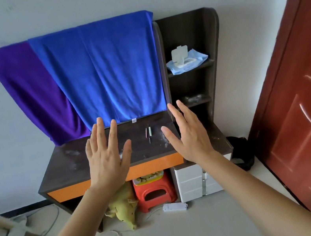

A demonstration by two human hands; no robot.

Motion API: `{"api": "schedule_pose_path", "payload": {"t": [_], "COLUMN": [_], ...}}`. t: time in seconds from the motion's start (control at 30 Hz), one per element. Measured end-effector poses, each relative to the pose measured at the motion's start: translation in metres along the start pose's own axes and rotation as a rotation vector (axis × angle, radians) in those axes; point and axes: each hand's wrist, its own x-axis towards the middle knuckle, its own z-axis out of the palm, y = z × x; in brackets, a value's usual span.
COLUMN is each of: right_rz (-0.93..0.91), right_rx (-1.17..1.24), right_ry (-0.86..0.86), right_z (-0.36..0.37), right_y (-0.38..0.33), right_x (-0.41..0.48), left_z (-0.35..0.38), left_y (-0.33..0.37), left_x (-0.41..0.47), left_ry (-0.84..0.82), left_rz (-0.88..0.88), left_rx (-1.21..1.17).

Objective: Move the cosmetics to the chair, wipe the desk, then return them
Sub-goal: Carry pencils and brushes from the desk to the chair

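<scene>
- Where the view starts at left, a purple cloth [28, 94] hangs behind the desk's back-left corner, its right side tucked under a blue towel [105, 72].
- Blue towel drapes down to the desk's back edge.
- Desk [71, 162]: dark top with white dusty smears and an orange panel along the front edge.
- Left hand [105, 155]: held over the left-middle of the desk, back of the hand to the camera, fingers straight and spread, holding nothing. Cannot tell if it touches the top.
- Cosmetic pencils [148, 133]: two slim sticks, one reddish and one pale. They lie side by side on the desk right of centre, nearer the back edge, between the two hands and apart from both.
- Right hand [188, 134]: over the desk's right edge, fingers straight and apart, empty.
- Under the desk: a yellow plush toy [125, 208] on the floor, a red stool [153, 193] just beside it, then a white drawer unit [191, 184].
- Shelf unit [212, 31] stands at the desk's right end, with a wet wipes pack [186, 61] on an upper shelf, lid flipped up.
- Far right: a red-brown door [305, 112].
</scene>
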Motion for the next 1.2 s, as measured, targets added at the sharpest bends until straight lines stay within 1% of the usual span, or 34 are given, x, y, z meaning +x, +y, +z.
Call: {"api": "schedule_pose_path", "payload": {"t": [0.23, 0.33, 0.5, 0.7, 0.83, 0.93, 1.03, 1.2], "right_rz": [0.06, 0.093, 0.138, 0.273, 0.358, 0.425, 0.515, 0.525], "right_rx": [0.007, -0.002, -0.012, -0.091, -0.196, -0.23, -0.236, -0.221], "right_ry": [-0.102, -0.142, -0.188, -0.242, -0.298, -0.338, -0.447, -0.677], "right_z": [0.064, 0.093, 0.149, 0.208, 0.24, 0.267, 0.295, 0.345], "right_y": [0.069, 0.088, 0.105, 0.118, 0.128, 0.137, 0.15, 0.178], "right_x": [0.135, 0.176, 0.223, 0.245, 0.247, 0.243, 0.228, 0.209], "left_z": [0.062, 0.085, 0.131, 0.199, 0.25, 0.287, 0.32, 0.367], "left_y": [-0.03, -0.048, -0.093, -0.151, -0.181, -0.199, -0.208, -0.209], "left_x": [0.125, 0.156, 0.197, 0.251, 0.269, 0.272, 0.264, 0.238], "left_ry": [-0.102, -0.135, -0.209, -0.309, -0.393, -0.504, -0.605, -0.741], "left_rz": [-0.047, -0.093, -0.085, -0.033, 0.028, 0.049, 0.023, -0.097], "left_rx": [0.027, 0.013, 0.011, -0.05, -0.08, -0.064, -0.061, -0.057]}}
